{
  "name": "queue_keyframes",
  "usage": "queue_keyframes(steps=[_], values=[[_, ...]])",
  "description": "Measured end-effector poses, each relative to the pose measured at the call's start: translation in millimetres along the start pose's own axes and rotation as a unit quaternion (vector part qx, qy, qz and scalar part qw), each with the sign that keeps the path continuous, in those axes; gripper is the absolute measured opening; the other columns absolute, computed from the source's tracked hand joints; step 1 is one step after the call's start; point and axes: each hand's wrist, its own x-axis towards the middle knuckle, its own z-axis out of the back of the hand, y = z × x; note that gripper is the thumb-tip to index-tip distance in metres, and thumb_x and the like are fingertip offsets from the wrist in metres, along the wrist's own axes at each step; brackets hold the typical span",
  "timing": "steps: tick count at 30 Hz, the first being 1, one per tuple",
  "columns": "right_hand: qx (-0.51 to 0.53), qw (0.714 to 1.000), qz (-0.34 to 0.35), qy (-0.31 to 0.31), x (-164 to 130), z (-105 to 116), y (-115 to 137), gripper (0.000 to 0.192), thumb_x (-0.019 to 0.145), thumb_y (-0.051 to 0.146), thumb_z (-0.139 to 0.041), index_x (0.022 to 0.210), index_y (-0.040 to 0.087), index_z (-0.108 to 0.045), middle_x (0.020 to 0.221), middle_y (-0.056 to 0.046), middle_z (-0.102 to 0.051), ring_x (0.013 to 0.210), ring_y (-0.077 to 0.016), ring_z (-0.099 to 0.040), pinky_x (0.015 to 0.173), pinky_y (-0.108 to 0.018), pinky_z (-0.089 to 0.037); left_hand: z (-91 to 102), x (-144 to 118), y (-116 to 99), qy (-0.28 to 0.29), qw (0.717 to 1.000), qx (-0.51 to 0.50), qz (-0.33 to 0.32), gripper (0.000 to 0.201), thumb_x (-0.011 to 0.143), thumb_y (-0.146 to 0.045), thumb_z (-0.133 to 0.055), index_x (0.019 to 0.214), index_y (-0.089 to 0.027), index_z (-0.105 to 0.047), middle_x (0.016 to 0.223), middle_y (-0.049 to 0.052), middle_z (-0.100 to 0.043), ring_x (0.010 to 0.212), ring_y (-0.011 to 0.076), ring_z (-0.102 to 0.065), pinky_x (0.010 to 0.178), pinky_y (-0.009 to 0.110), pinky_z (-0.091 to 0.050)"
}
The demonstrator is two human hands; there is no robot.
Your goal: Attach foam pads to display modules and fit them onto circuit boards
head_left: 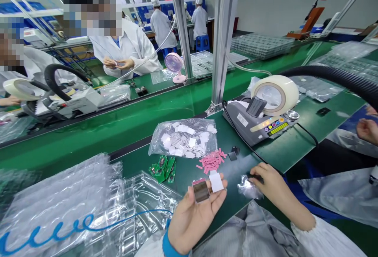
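Words to read: none; every mark is too small or too blurry.
Yellow sticker: on the tape machine (260,125), by its coloured buttons; the print is too small to read.
White sticker: on the tape machine's left side; blurry, no letters can be made out.

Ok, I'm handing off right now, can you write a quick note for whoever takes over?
Left hand: palm up, holds a small dark rectangular module with a white pad at the fingertips.
Right hand: resting on the green mat, fingers on a small crumpled clear wrapper.
On the mat: bag of white pads, pink strips, green circuit boards, tape dispenser.
Done: module is in hand.
Left: white pad not seen stuck on yet.
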Motion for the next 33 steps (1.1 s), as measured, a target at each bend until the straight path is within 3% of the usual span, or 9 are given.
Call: queue_keyframes(steps=[5, 9, 13, 17, 21, 25, 28, 30, 33], values=[[0.192, 0.98, 0.043, -0.023, 0, 6, 33, 0.016, 0.085, 0.035, -0.052, 0.079, 0.022, -0.059, 0.079, -0.004, -0.058, 0.074, -0.0179, -0.054, 0.069, -0.03, -0.044, -11.8, 3, 9, -0.006, 0.998, 0.008, 0.062, 0.035, 0.073, -0.04, -0.065, 0.094, -0.012, -0.07, 0.128, 0.016, -0.056, 0.119, 0.0254, -0.05, 0.105, 0.034, -0.032], [0.445, 0.888, 0.04, 0.109, 3, 2, 62, 0.029, 0.082, 0.048, -0.055, 0.096, 0.024, -0.064, 0.093, -0.005, -0.062, 0.086, -0.0183, -0.058, 0.077, -0.031, -0.046, -12.4, 2, 14, -0.009, 0.998, 0.006, 0.068, 0.034, 0.072, -0.039, -0.067, 0.091, -0.012, -0.07, 0.118, 0.014, -0.063, 0.117, 0.0264, -0.052, 0.105, 0.036, -0.032], [0.553, 0.795, 0.029, 0.247, 7, -8, 69, 0.036, 0.079, 0.051, -0.057, 0.097, 0.022, -0.068, 0.104, -0.007, -0.062, 0.094, -0.0204, -0.057, 0.084, -0.034, -0.044, -11.6, 0, 17, -0.025, 0.998, -0.005, 0.054, 0.03, 0.073, -0.032, -0.067, 0.094, -0.012, -0.069, 0.099, 0.008, -0.071, 0.11, 0.0243, -0.056, 0.104, 0.038, -0.034], [0.617, 0.728, -0.007, 0.298, 8, -15, 67, 0.034, 0.073, 0.048, -0.064, 0.094, 0.022, -0.069, 0.107, -0.008, -0.063, 0.098, -0.0217, -0.057, 0.088, -0.036, -0.042, -18.0, 2, 18, -0.036, 0.996, 0.011, 0.078, 0.032, 0.066, -0.028, -0.074, 0.091, -0.009, -0.069, 0.094, 0.008, -0.07, 0.106, 0.0231, -0.058, 0.102, 0.037, -0.035], [0.649, 0.689, -0.047, 0.321, 5, -24, 63, 0.035, 0.063, 0.051, -0.071, 0.083, 0.023, -0.069, 0.106, -0.008, -0.064, 0.098, -0.0231, -0.058, 0.086, -0.038, -0.044, -23.9, 5, 19, -0.009, 0.996, 0.018, 0.087, 0.037, 0.065, -0.027, -0.075, 0.095, -0.007, -0.067, 0.1, 0.01, -0.068, 0.104, 0.0205, -0.058, 0.1, 0.033, -0.036], [0.657, 0.707, -0.106, 0.238, 7, -31, 57, 0.046, 0.051, 0.059, -0.075, 0.078, 0.023, -0.064, 0.093, -0.006, -0.065, 0.088, -0.0235, -0.062, 0.079, -0.039, -0.048, -21.1, 3, 17, -0.008, 0.995, 0.032, 0.095, 0.037, 0.07, -0.032, -0.071, 0.099, -0.01, -0.066, 0.111, 0.012, -0.064, 0.113, 0.0267, -0.053, 0.1, 0.039, -0.034], [0.641, 0.744, -0.146, 0.116, 17, -29, 52, 0.044, 0.066, 0.063, -0.063, 0.089, 0.025, -0.061, 0.081, -0.003, -0.064, 0.077, -0.0185, -0.062, 0.077, -0.035, -0.05, -15.3, 0, 15, -0.017, 0.993, 0.012, 0.118, 0.038, 0.073, -0.038, -0.067, 0.101, -0.012, -0.064, 0.121, 0.013, -0.06, 0.114, 0.0275, -0.052, 0.097, 0.043, -0.037], [0.62, 0.766, -0.155, 0.071, 23, -22, 52, 0.037, 0.076, 0.052, -0.061, 0.099, 0.024, -0.057, 0.085, -0.003, -0.065, 0.079, -0.0164, -0.062, 0.08, -0.033, -0.049, -11.8, -2, 14, -0.024, 0.991, -0.013, 0.133, 0.037, 0.074, -0.041, -0.065, 0.099, -0.013, -0.064, 0.113, 0.01, -0.064, 0.107, 0.0246, -0.056, 0.095, 0.044, -0.039], [0.543, 0.833, -0.101, 0.014, 23, -4, 62, 0.036, 0.074, 0.04, -0.069, 0.103, 0.025, -0.054, 0.087, -0.004, -0.067, 0.083, -0.0183, -0.064, 0.077, -0.031, -0.05, -9.3, -3, 16, -0.04, 0.989, -0.044, 0.136, 0.038, 0.074, -0.045, -0.063, 0.094, -0.012, -0.065, 0.085, 0.005, -0.071, 0.092, 0.0198, -0.061, 0.091, 0.045, -0.041]])
